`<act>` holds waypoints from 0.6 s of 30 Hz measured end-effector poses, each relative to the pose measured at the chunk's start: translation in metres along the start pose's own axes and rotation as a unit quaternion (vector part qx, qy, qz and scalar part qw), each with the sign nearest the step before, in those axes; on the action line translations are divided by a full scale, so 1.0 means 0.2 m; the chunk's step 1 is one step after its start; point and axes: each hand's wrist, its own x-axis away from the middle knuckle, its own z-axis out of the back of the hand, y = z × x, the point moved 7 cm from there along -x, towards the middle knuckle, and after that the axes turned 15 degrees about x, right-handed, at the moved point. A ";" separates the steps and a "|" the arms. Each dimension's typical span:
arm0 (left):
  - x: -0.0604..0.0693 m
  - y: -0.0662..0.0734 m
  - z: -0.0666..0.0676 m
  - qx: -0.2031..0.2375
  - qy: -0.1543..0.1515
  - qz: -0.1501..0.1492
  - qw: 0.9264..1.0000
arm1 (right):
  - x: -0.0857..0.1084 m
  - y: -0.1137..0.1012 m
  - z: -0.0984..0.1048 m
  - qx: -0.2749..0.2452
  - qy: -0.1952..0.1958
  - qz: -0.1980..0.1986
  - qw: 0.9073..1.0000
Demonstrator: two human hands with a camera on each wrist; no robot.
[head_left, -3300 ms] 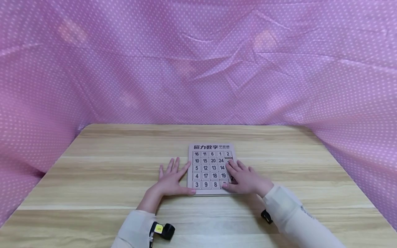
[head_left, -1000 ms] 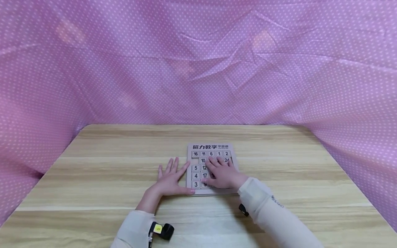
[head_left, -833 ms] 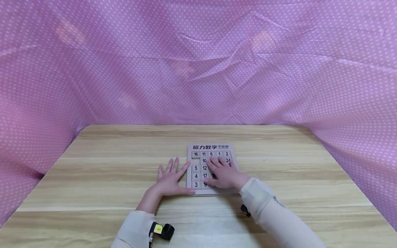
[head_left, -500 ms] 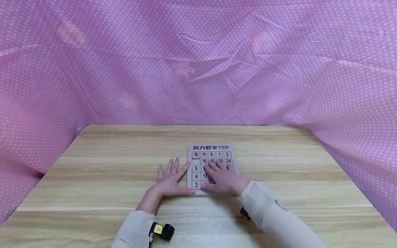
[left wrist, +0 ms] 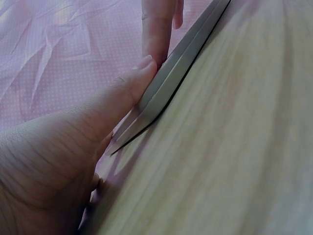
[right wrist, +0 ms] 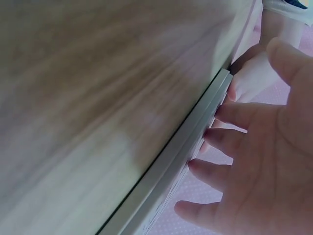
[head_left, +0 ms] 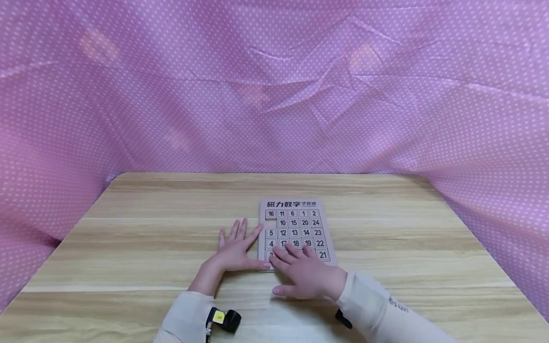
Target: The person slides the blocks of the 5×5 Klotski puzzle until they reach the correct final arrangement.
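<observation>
1. The number board (head_left: 326,233) is lying flat near the middle of the table (head_left: 150,247), its printed heading running along its far edge.
2. The left hand (head_left: 236,252) is spreading its fingers beside the board's left edge; the index fingertip is touching that edge and the thumb is resting on the near left corner.
3. The right hand (head_left: 306,274) is reaching over the near edge with its fingers spread, its thumb lying past that edge, above the wood. Whether the fingertips are pressing on the tiles, I cannot tell.
4. A gap (head_left: 270,223) is showing at the left end of the second row. Tile 16 (head_left: 271,214) is bordering it above, tile 10 (head_left: 281,223) on the right and tile 5 (head_left: 270,233) below.
5. The rest of the second row, 10, 15, 20 and 24, is running from the gap to the board's right side.
6. In the bottom row, tile 21 (head_left: 323,255) is showing whole at the right end; the right hand is covering the middle of that row and part of the tile at its left end.
7. Wood is stretching left, right and far of the board, the table's side edges lying well apart from it. Pink dotted cloth (head_left: 274,119) is hanging beyond the far edge.
</observation>
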 end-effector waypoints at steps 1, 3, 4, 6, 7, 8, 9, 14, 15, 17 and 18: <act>0.00 0.00 0.00 -0.001 0.000 0.000 1.000 | 0.00 0.00 0.00 0.001 0.000 -0.001 1.000; 0.00 0.00 0.00 0.000 0.001 0.001 1.000 | -0.01 0.01 0.00 0.001 0.000 -0.003 1.000; 0.00 0.00 0.00 -0.001 0.001 0.001 1.000 | -0.02 0.01 0.00 0.001 -0.001 -0.004 1.000; 0.00 -0.01 0.00 -0.001 0.001 0.002 1.000 | -0.03 0.01 -0.01 -0.001 0.000 -0.006 1.000; 0.00 -0.01 0.00 0.000 0.001 0.002 1.000 | -0.04 0.02 -0.01 -0.002 0.001 -0.006 1.000; 0.00 -0.01 -0.01 0.000 0.002 0.000 1.000 | -0.04 0.02 -0.01 -0.003 0.000 -0.008 1.000; 0.00 -0.01 -0.01 0.001 0.003 -0.001 1.000 | -0.05 0.02 -0.01 -0.004 0.000 -0.009 1.000; 0.00 -0.01 -0.01 0.002 0.006 -0.007 1.000 | -0.08 0.04 0.00 -0.017 0.000 -0.018 1.000; 0.00 -0.01 -0.01 0.002 0.006 -0.006 1.000 | -0.08 0.05 0.00 -0.022 0.000 -0.019 1.000; -0.01 -0.01 -0.01 0.003 0.005 -0.005 1.000 | -0.09 0.05 0.00 -0.028 0.000 -0.021 0.999; -0.01 -0.01 -0.01 0.004 0.005 -0.005 1.000 | -0.09 0.06 0.00 -0.030 0.001 -0.021 0.999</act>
